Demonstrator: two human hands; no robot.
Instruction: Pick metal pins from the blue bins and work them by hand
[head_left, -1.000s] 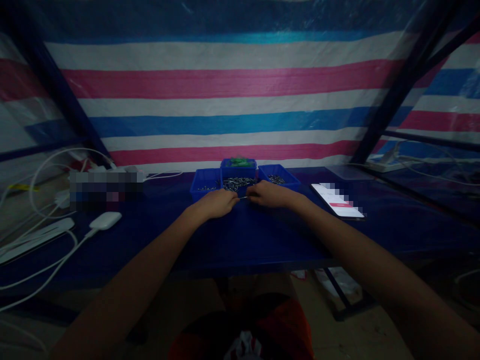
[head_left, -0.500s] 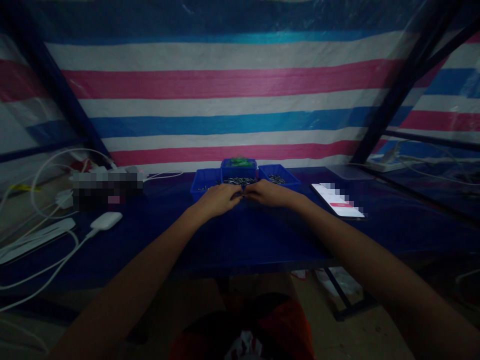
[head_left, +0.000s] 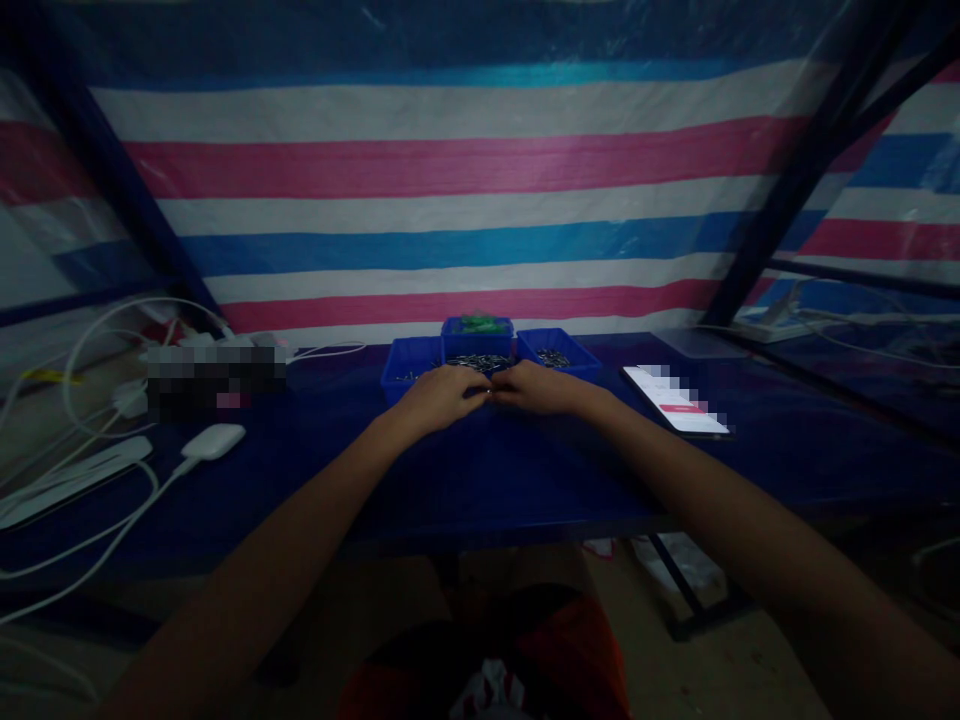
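My left hand (head_left: 442, 397) and my right hand (head_left: 536, 387) meet at the fingertips above the table's middle, both closed in a pinch. A tiny shiny bit shows between them, too small and dark to name. Just beyond the hands is a heap of small dark metal pieces (head_left: 480, 363) in front of a blue bin (head_left: 477, 343) with green items (head_left: 481, 323) on top. Partly behind my left hand stands another blue bin (head_left: 411, 358). Past my right hand, a third blue bin (head_left: 581, 350) holds more small metal pieces (head_left: 553, 357).
On the right of the blue table (head_left: 480, 490) lies a phone (head_left: 679, 405) with a lit screen. To the left are a white charger (head_left: 214, 440), looping white cables (head_left: 154, 500) and a blurred-out dark object (head_left: 217, 380). A striped sheet (head_left: 480, 165) hangs behind.
Both hands have barely shifted, staying together at the fingertips. A small bright glint now shows between them. The bins and phone have not moved.
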